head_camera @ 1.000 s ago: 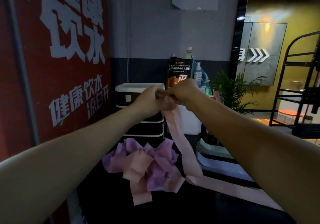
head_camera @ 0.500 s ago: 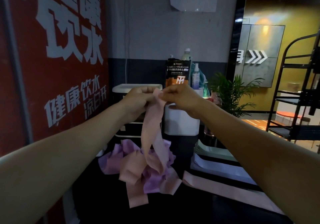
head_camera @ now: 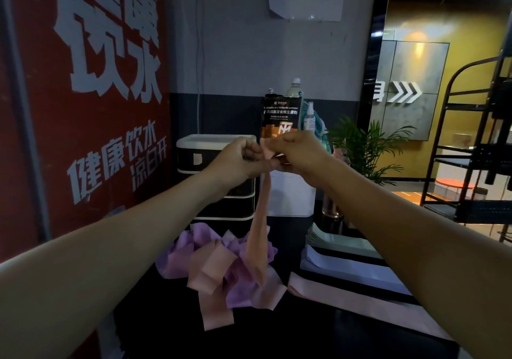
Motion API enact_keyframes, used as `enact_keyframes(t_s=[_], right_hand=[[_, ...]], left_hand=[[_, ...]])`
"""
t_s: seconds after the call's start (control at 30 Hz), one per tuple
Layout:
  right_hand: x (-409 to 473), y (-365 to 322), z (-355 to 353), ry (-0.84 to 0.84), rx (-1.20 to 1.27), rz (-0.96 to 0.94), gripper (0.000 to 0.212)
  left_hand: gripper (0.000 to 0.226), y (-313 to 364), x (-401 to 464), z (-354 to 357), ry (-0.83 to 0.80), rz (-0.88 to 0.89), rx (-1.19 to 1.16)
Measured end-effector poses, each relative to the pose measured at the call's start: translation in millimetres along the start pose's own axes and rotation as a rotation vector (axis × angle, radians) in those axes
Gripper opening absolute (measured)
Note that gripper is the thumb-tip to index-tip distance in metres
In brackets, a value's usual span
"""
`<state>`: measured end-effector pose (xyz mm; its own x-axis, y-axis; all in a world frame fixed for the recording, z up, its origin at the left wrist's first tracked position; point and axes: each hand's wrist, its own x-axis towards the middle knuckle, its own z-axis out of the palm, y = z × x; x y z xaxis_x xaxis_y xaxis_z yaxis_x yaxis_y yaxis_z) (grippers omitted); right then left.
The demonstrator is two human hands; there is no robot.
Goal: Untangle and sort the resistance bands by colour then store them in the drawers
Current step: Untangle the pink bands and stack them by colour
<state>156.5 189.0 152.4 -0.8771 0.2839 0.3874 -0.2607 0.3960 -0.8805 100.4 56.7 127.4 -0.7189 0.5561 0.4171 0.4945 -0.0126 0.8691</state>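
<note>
We lift one pink band clear of the heap, both hands pinching its top end.

Beyond our hands stands the drawer unit (head_camera: 216, 164), its drawers apparently closed, placed within reach for storing sorted colours. Below our hands lies the tangled heap of pink and purple bands (head_camera: 221, 270) on the dark counter (head_camera: 304, 336); we judge it has to be raised strand by strand because the colours overlap. From our hands the pink band (head_camera: 260, 225) hangs with its long axis near vertical, top end at our fingers, lower end pointing down into the heap, where it touches the rest. Our left hand (head_camera: 235, 161) and right hand (head_camera: 299, 156) meet, fingers curled, each gripping that top end. Another pink strip (head_camera: 360, 300) lies flat, below the right forearm.
</note>
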Motion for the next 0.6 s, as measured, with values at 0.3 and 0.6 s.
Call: enact_keyframes(t_s=[0.3,0.6], right_hand=[[-12.2,-3.5,-13.4,-0.095,0.075,0.047,0.035],[-18.2,-4.2,-22.3,-0.022,-0.048,-0.053,0.010]], left_hand=[[0.025,8.8,0.4,4.1,0.005,-0.001,-0.160],[0.015,17.0,1.0,8.1,-0.020,0.004,-0.202]])
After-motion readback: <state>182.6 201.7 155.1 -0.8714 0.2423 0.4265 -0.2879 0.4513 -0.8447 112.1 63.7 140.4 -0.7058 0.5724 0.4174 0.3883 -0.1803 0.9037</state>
